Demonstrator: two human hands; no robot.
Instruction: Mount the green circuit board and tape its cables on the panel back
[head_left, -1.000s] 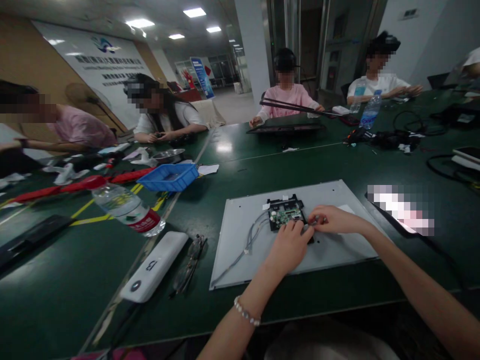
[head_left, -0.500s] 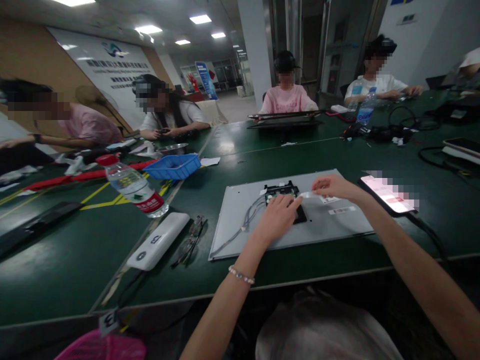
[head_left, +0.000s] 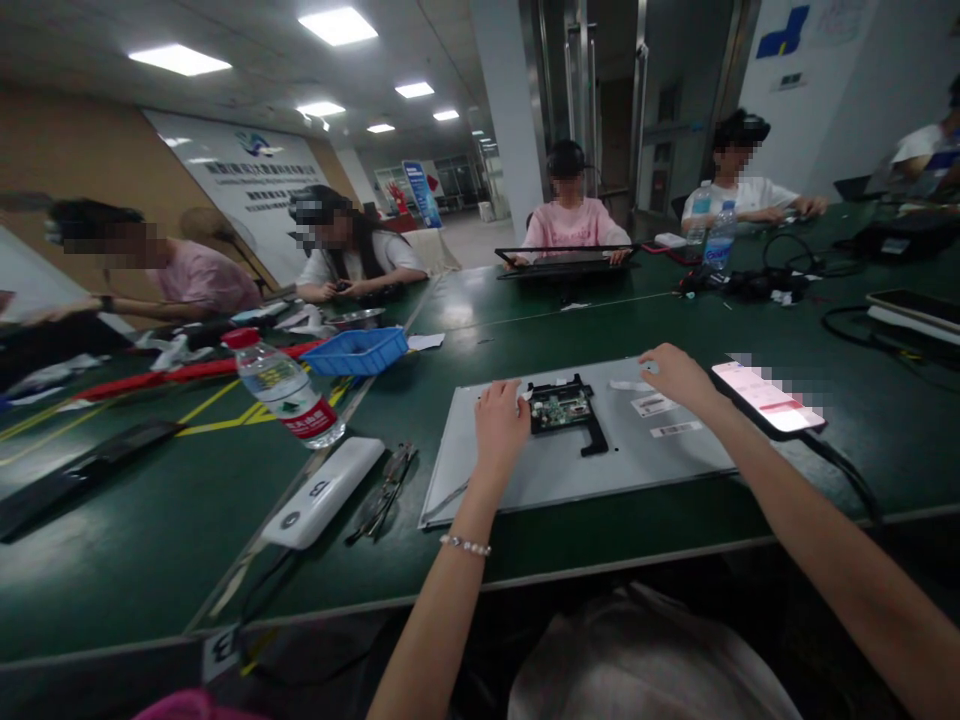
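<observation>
A flat grey display panel (head_left: 637, 470) lies on the table in front of me. On its middle sits a green circuit board (head_left: 559, 408) in a black bracket (head_left: 596, 438). My left hand (head_left: 502, 415) is at the board's left edge, fingers bent together over the grey cables; what they grip is hidden. My right hand (head_left: 679, 378) hovers over the panel's upper right edge, thumb and forefinger slightly apart. Just below those fingertips a pale strip (head_left: 626, 386) lies on the panel, beside white labels (head_left: 652, 405).
To the left are a white power bank (head_left: 326, 490), eyeglasses (head_left: 384, 490), a water bottle (head_left: 289, 390) and a blue basket (head_left: 356, 350). A lit phone (head_left: 769, 398) with a cable lies at the right. Several people sit around the green table (head_left: 420, 640).
My left hand has moved left off the circuit board, uncovering it. My right hand has let go of the pale strip and shifted slightly right. The view has tilted up a little.
</observation>
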